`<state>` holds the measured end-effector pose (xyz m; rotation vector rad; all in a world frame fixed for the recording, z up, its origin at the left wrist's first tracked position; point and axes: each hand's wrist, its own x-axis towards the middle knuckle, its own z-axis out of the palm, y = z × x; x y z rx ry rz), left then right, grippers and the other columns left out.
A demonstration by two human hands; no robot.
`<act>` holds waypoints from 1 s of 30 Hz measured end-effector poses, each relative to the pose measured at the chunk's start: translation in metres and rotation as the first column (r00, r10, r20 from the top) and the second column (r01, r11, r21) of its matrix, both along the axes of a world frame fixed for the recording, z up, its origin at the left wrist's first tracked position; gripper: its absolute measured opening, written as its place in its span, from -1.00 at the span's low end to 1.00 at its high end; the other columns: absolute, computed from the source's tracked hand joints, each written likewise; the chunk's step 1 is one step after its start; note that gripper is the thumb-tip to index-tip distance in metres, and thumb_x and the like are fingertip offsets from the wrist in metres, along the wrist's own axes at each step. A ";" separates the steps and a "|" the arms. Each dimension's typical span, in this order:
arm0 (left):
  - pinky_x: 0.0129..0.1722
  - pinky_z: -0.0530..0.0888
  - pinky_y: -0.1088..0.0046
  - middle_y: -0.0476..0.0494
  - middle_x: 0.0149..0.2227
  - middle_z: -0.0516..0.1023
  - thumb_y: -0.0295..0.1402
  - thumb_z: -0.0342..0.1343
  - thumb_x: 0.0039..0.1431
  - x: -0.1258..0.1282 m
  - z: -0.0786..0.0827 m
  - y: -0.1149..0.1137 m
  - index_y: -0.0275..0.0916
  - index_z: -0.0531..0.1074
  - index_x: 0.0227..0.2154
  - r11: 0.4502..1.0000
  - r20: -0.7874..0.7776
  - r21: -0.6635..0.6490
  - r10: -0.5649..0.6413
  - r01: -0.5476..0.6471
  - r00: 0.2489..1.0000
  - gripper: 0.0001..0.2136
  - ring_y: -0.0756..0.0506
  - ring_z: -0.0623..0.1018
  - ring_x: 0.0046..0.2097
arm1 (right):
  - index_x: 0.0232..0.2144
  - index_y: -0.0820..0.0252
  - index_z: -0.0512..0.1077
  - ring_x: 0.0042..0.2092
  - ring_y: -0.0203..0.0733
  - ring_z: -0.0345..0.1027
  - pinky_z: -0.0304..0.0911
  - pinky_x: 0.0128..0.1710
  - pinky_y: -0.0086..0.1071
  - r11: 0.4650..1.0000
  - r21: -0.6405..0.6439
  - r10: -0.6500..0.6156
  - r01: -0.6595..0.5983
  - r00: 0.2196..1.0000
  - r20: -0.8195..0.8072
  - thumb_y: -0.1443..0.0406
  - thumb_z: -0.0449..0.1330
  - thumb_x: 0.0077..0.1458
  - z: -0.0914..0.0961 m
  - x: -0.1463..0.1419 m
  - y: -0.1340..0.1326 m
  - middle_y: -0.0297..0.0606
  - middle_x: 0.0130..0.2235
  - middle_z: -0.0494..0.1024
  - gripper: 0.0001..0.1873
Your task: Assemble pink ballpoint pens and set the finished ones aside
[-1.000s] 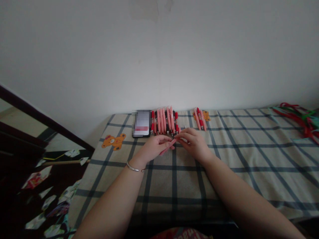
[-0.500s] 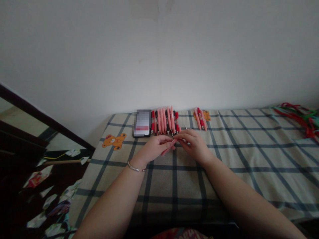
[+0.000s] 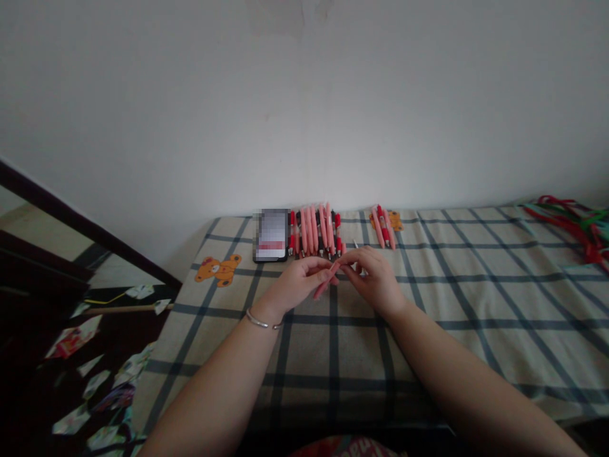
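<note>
Head view: "What does each grip hold?"
"The left hand [image 3: 295, 282] pinches a pink pen [image 3: 321, 289]; the right hand [image 3: 375, 274] has fingertips closed on its far end."
"Where is that pen?"
"Just this side of the pen row [image 3: 314, 235]; the phone [image 3: 272, 236] lies at that row's left."

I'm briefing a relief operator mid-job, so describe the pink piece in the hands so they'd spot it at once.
On the checked cloth, find the large row of pens beside the phone. Just in front of it, the left hand and right hand meet at a slim pink piece. Unlike the pens lying side by side, it is held at a slant.
</note>
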<state>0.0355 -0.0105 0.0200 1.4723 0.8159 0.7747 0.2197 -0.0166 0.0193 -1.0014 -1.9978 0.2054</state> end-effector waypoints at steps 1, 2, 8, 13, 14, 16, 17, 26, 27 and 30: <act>-0.54 0.31 0.54 -0.07 -0.44 0.52 -0.16 0.06 0.13 0.001 0.000 -0.001 -0.31 0.41 -0.28 1.000 -0.010 0.015 0.010 -0.010 1.000 -0.72 0.11 0.31 -0.60 | -0.34 0.12 0.43 -0.36 -0.21 0.31 0.27 -0.31 -0.30 1.000 -0.009 0.001 -0.001 1.000 -0.007 0.34 0.11 0.12 0.000 0.000 0.000 -0.26 -0.36 0.52 -0.91; -0.53 0.32 0.54 -0.07 -0.44 0.52 -0.17 0.06 0.13 0.001 0.001 -0.002 -0.31 0.41 -0.28 0.999 -0.026 0.046 0.028 -0.027 0.999 -0.73 0.10 0.32 -0.59 | -0.35 0.12 0.43 -0.35 -0.21 0.32 0.28 -0.30 -0.29 1.000 -0.013 0.009 -0.009 1.000 -0.012 0.34 0.11 0.11 0.000 0.000 0.000 -0.26 -0.36 0.52 -0.91; -0.47 0.39 0.55 -0.13 -0.32 0.53 -0.22 0.05 0.15 0.003 0.006 -0.007 -0.29 0.38 -0.21 0.938 0.043 0.221 0.264 -0.267 0.963 -0.75 0.04 0.45 -0.41 | -0.17 0.11 0.40 -0.27 -0.20 0.33 0.29 -0.28 -0.30 1.000 -0.017 0.023 -0.024 0.999 -0.045 0.36 0.07 0.12 -0.002 0.002 0.000 -0.23 -0.28 0.50 -0.78; -0.44 0.44 0.52 -0.14 -0.30 0.53 -0.23 0.04 0.16 -0.002 0.007 -0.002 -0.30 0.28 -0.17 0.853 0.204 0.220 0.435 -0.474 0.877 -0.74 0.05 0.47 -0.43 | -0.13 0.12 0.39 -0.19 -0.18 0.33 0.30 -0.24 -0.30 0.999 -0.034 -0.007 0.007 1.000 -0.026 0.36 0.06 0.12 -0.002 0.003 0.000 -0.20 -0.22 0.48 -0.74; -0.42 0.45 0.51 -0.15 -0.29 0.53 -0.23 0.04 0.16 -0.003 0.006 -0.001 -0.30 0.28 -0.18 0.842 0.202 0.226 0.451 -0.489 0.869 -0.74 0.03 0.49 -0.40 | -0.14 0.12 0.40 -0.17 -0.17 0.33 0.30 -0.23 -0.30 0.999 -0.040 -0.020 0.019 1.000 -0.015 0.36 0.06 0.12 -0.001 0.004 0.001 -0.20 -0.22 0.48 -0.75; -0.38 0.47 0.49 -0.16 -0.29 0.53 -0.22 0.05 0.15 -0.004 0.004 0.001 -0.30 0.28 -0.19 0.834 0.184 0.227 0.471 -0.503 0.863 -0.73 0.00 0.51 -0.35 | -0.18 0.13 0.42 -0.16 -0.15 0.33 0.29 -0.21 -0.29 0.997 -0.056 -0.051 0.051 0.999 -0.002 0.37 0.06 0.11 -0.001 0.005 0.003 -0.20 -0.23 0.49 -0.77; -0.36 0.48 0.47 -0.17 -0.29 0.53 -0.22 0.06 0.14 -0.004 0.004 0.002 -0.31 0.28 -0.19 0.833 0.177 0.216 0.480 -0.509 0.859 -0.73 -0.01 0.51 -0.33 | -0.20 0.13 0.43 -0.16 -0.15 0.34 0.29 -0.21 -0.28 0.996 -0.064 -0.067 0.067 0.998 -0.001 0.37 0.05 0.11 -0.001 0.007 0.004 -0.20 -0.23 0.49 -0.78; -0.40 0.47 0.50 -0.10 -0.35 0.50 -0.23 0.07 0.12 -0.002 0.005 0.000 -0.27 0.25 -0.24 0.849 0.225 0.156 0.467 -0.505 0.855 -0.75 0.01 0.50 -0.35 | -0.29 0.16 0.47 -0.23 -0.14 0.35 0.28 -0.21 -0.27 0.963 -0.136 -0.224 0.232 0.972 0.071 0.35 0.05 0.09 -0.008 0.020 0.019 -0.20 -0.29 0.50 -0.80; -0.44 0.46 0.52 -0.09 -0.36 0.49 -0.22 0.07 0.11 -0.002 0.006 -0.001 -0.26 0.25 -0.24 0.851 0.212 0.163 0.464 -0.499 0.860 -0.76 0.01 0.49 -0.37 | -0.29 0.17 0.47 -0.24 -0.14 0.35 0.28 -0.21 -0.27 0.957 -0.142 -0.240 0.251 0.966 0.093 0.34 0.05 0.09 -0.008 0.021 0.019 -0.20 -0.29 0.49 -0.80; -0.50 0.42 0.56 -0.05 -0.39 0.46 -0.23 0.05 0.12 -0.001 0.005 -0.003 -0.25 0.25 -0.26 0.858 0.166 0.166 0.462 -0.486 0.871 -0.78 0.03 0.46 -0.40 | -0.26 0.18 0.45 -0.24 -0.13 0.35 0.28 -0.22 -0.27 0.934 -0.145 -0.296 0.325 0.936 0.192 0.32 0.06 0.07 -0.008 0.021 0.018 -0.17 -0.25 0.48 -0.79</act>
